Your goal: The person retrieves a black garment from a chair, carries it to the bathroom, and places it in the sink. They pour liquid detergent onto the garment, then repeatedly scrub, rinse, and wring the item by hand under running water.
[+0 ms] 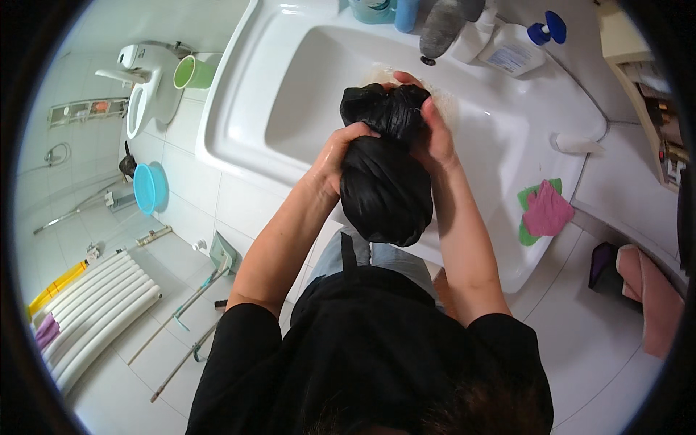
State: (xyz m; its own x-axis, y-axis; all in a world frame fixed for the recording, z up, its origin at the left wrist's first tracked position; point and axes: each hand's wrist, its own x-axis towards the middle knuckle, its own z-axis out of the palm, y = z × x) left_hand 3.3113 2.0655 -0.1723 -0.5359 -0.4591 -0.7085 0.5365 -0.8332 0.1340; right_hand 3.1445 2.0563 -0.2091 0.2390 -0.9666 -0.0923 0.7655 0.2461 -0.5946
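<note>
A bunched black cloth [384,188], dark and shiny as if wet, hangs between my two hands over the near side of the white washbasin [290,94]. My left hand [339,151] closes round its narrowed middle from the left. From the right, my right hand [435,138] grips the upper bulge, with fingertips showing at its far edge. Below my hands, the lower part of the cloth bulges in a rounded bundle toward my body. Some fingers of both hands are hidden by the fabric. Beyond the cloth, pale foamy water [380,72] shows in the bowl.
A grey faucet [441,32] stands at the basin's far rim, beside a white bottle with a blue pump [511,49]. Pink and green rags [547,209] lie on the right rim, near a white tube [576,143]. A radiator [101,312] is at the left.
</note>
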